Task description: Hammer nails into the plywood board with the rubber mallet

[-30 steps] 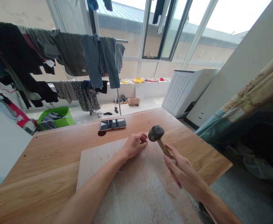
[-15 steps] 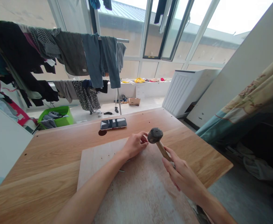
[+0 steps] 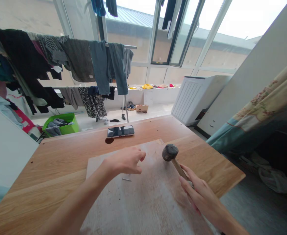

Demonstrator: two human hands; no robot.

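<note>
My right hand (image 3: pixel 198 192) grips the wooden handle of a hammer (image 3: pixel 170 153) whose dark head hangs just above the pale board (image 3: pixel 143 205) lying on the wooden table (image 3: pixel 55 163). My left hand (image 3: pixel 127 160) hovers above the board to the left of the hammer head, fingers loosely curled with nothing seen in them. A small nail (image 3: pixel 127 179) lies flat on the board just below that hand. A thin nail (image 3: pixel 155 150) appears to stand in the board near the hammer head.
A dark phone (image 3: pixel 120 131) lies at the table's far edge beside a round hole (image 3: pixel 109 140). Beyond stand a clothes rack with hanging garments (image 3: pixel 84 62), a green laundry basket (image 3: pixel 61 122) and a white appliance (image 3: pixel 194 94). A curtain (image 3: pixel 263 107) hangs at right.
My left hand has pulled back left and lifted away from the spot by the hammer head. The hammer head has shifted slightly right and lower.
</note>
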